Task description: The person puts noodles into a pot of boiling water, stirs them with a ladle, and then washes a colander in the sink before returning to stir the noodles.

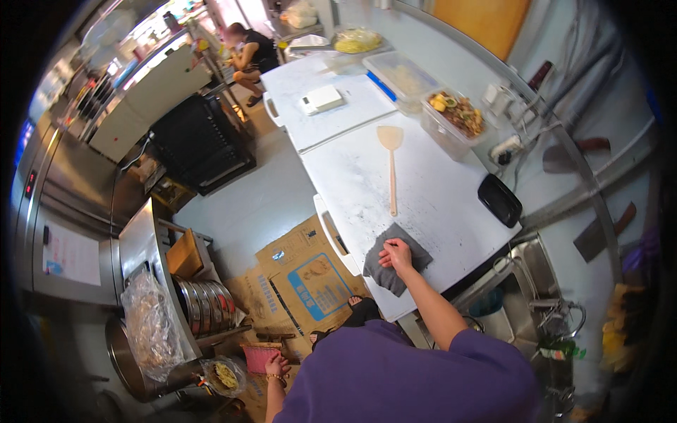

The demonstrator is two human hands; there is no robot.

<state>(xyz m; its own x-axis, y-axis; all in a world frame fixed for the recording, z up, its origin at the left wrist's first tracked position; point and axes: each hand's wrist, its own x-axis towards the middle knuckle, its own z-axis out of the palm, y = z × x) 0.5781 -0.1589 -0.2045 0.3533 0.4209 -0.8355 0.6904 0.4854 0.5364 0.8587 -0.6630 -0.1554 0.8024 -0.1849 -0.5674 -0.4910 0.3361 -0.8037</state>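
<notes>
My right hand [395, 255] is over a dark grey cloth [402, 283] near the front of a white worktop [349, 174]. Its fingers are loosely curled and apart, and no cloth is bunched between them; whether they touch it I cannot tell. Beyond the cloth lies a pale spatula [392, 169], its handle towards me. Low at my side hangs my left hand [276, 365], fingers loosely bent, with a bracelet at the wrist. Nothing shows in it. Close beside it is a pink object [259, 357], partly hidden, whose kind is unclear.
At the worktop's right stand a plastic tub of food [457, 119] and a black tray [500, 200]. A white kitchen scale [322, 99] sits farther back. A metal sink [521, 296] adjoins on the right. Flattened cardboard [296, 264] covers the floor. A person [254, 55] squats beyond.
</notes>
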